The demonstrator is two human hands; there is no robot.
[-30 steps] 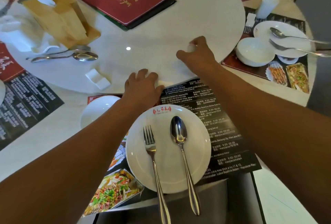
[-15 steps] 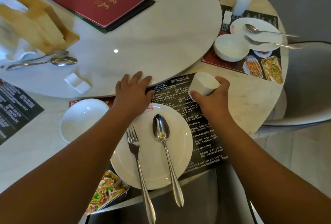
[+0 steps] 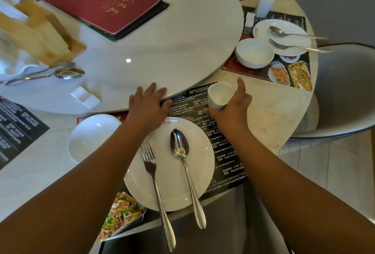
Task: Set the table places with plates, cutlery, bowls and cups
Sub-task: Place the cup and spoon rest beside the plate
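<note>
Before us a plate sits on a placemat, with a fork left of a spoon on it. We find a bowl to its left and a cup behind it to the right, beside the turntable.

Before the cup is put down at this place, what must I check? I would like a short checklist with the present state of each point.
1. The right hand grips the cup round its side: ok.
2. The cup's opening faces up: ok.
3. The placemat beside the plate is bare for the cup: ok.
4. The fork and spoon lie on the plate: ok.
5. The bowl stands left of the plate: ok.
6. The cup's base touches the placemat: cannot tell.
</note>
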